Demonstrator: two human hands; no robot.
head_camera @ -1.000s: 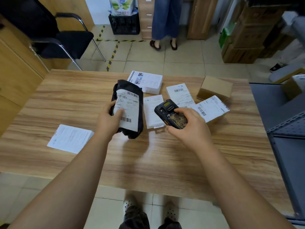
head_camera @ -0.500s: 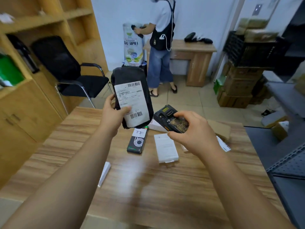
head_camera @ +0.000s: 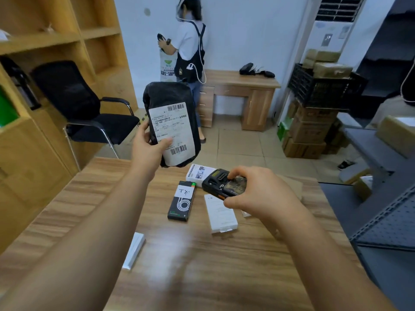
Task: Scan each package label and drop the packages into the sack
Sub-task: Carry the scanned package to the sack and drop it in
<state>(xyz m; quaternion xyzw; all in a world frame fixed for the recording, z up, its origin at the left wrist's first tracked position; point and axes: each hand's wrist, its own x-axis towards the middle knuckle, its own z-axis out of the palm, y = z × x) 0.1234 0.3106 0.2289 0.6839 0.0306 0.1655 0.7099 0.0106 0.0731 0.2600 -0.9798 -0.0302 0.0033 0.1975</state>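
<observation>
One black package (head_camera: 171,122) raised upright in left grip (head_camera: 150,146), thumb on label (head_camera: 172,132). Right grip (head_camera: 258,194) grasping scanner (head_camera: 224,184) below-right. Scan step; next needs scanner aimed at barcode.

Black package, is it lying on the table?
No, the left hand holds the black package up above the table.

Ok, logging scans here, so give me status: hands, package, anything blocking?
Left hand grips black package, label facing up. Right hand holds scanner. Nothing between them.
</observation>
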